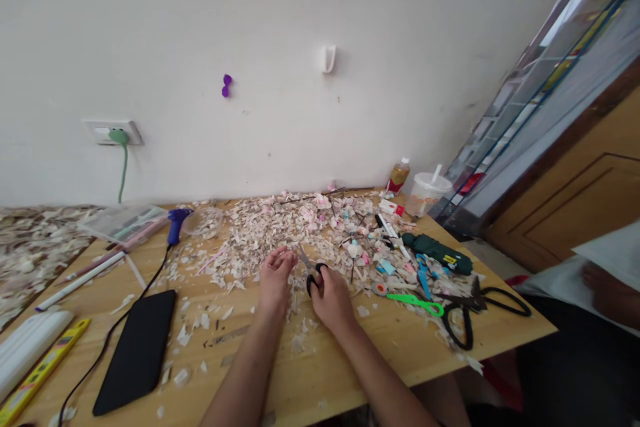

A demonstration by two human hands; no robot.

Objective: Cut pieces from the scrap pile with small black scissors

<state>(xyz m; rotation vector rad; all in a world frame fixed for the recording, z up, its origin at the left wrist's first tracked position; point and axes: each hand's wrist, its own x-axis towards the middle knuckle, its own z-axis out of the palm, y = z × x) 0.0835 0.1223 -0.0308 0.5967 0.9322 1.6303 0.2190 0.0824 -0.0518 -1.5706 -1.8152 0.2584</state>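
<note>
- At the near side of the bench (pixel 340 383), bare wood showed between the two forearms, with a few pale flakes lying on it.
- Near the left forearm lay a flat black tablet-like slab (pixel 136 352); farther left were a yellow tool (pixel 45 370) and a long white object (pixel 33 347).
- Toward the right edge rested large black-handled scissors (pixel 465 310), just beside a bright green-handled piece (pixel 417 303).
- The right hand (pixel 330 293) held small scissors (pixel 312 268) by their black loops, blades pointing up and left over the bench's middle.
- The left hand (pixel 277 268) was just beside the blade tips, its fingers bunched narrowly together; whether they pinched something small, I could not tell.
- Around and beyond both hands spread a thick litter of pale scraps (pixel 260 227), with pink blossom-like pieces (pixel 313 213) among them.
- Right of the litter lay a dark green folded bundle (pixel 437 252), near blue-handled scissors (pixel 424 273).
- Left of it sat a blue glue gun (pixel 175 225), touching or close to a clear dish (pixel 203 221).
- At the far right stood a bottle (pixel 399 177) and a lidded cup (pixel 427 193) with a straw.
- Behind rose a white wall (pixel 280 47), with a green plug (pixel 119 137) in its socket.
</note>
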